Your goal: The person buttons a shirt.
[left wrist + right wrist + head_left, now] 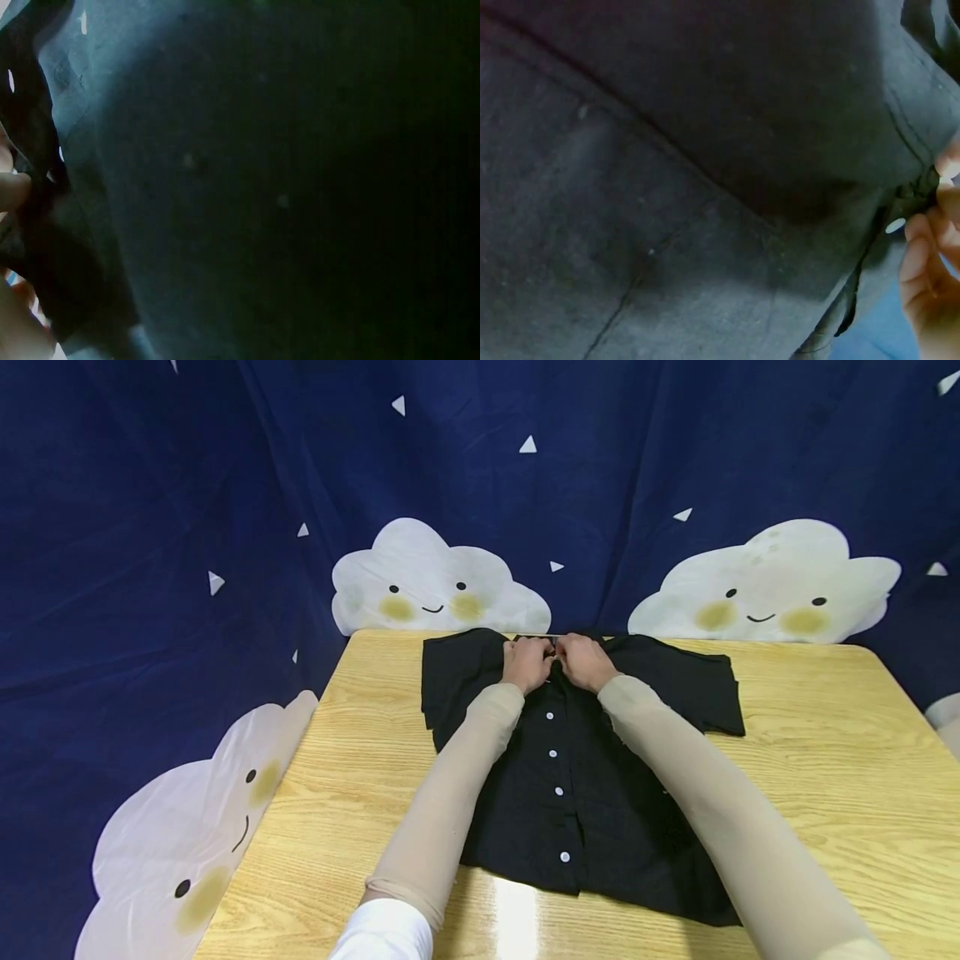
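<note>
A black short-sleeved button-up shirt (510, 814) lies spread on the table, its collar end at the far edge and its hem toward me. At the top of the button front, my left hand (528, 662) pinches the cloth from the left side. My right hand (587, 663) grips the fabric just beside it, the fingers of both hands almost meeting. In the right wrist view, fingertips (919, 251) hold the shirt edge close to a white button (895, 225). Dark cloth fills most of the left wrist view, with only some fingers (13, 191) at its left edge.
Several white buttons (558, 792) run down the shirt's front. The light wooden table (360, 743) extends on both sides of it. Behind hangs a dark blue curtain (480, 468) printed with smiling clouds and white triangles.
</note>
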Demonstrator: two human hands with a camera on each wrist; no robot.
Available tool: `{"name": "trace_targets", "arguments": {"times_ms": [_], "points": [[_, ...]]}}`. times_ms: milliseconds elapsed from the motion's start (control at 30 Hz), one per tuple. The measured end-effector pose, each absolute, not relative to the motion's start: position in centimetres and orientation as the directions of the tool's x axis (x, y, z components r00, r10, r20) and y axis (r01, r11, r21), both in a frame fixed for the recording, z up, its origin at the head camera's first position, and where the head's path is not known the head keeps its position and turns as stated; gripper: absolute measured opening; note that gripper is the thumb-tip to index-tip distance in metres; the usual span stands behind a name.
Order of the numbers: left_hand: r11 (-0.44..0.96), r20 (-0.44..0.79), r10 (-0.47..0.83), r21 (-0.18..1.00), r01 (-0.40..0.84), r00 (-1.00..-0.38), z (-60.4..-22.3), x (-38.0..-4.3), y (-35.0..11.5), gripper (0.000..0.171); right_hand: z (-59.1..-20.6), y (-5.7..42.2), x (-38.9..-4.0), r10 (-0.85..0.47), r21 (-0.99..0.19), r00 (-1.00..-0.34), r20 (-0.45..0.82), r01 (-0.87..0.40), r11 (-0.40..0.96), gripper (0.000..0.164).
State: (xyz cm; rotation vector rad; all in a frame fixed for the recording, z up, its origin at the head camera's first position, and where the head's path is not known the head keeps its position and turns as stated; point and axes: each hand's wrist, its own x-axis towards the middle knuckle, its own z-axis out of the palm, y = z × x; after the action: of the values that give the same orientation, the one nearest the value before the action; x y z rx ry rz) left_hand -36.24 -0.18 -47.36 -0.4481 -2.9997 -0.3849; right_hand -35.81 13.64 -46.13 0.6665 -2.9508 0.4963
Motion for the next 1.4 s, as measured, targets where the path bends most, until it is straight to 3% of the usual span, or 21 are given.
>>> {"name": "trace_targets", "arguments": {"times_ms": [267, 900, 1100, 1400], "points": [[0.944, 0.197, 0.289, 0.104, 0.313, -0.937, -47.7, -36.2, 0.3, 0.014, -45.6, 13.5, -35.9, -0.363, -0.312, -0.929, 0.067, -0.365, 0.877, 0.011], [0.942, 0.245, 0.306, 0.064, 0.331, -0.920, -47.4, -36.0, 0.7, 0.011, -45.1, 13.5, -36.0, -0.349, -0.280, -0.937, 0.027, -0.343, 0.897, 0.010], [0.946, 0.264, 0.295, 0.054, 0.319, -0.919, -47.5, -36.0, 0.7, 0.009, -44.7, 13.4, -36.1, -0.288, -0.363, -0.957, -0.030, -0.258, 0.895, 0.016], [0.954, 0.201, 0.279, 0.052, 0.295, -0.939, -47.3, -36.0, 1.1, 0.020, -44.6, 13.4, -36.1, -0.237, -0.430, -0.969, -0.072, -0.184, 0.884, 0.021]]}}
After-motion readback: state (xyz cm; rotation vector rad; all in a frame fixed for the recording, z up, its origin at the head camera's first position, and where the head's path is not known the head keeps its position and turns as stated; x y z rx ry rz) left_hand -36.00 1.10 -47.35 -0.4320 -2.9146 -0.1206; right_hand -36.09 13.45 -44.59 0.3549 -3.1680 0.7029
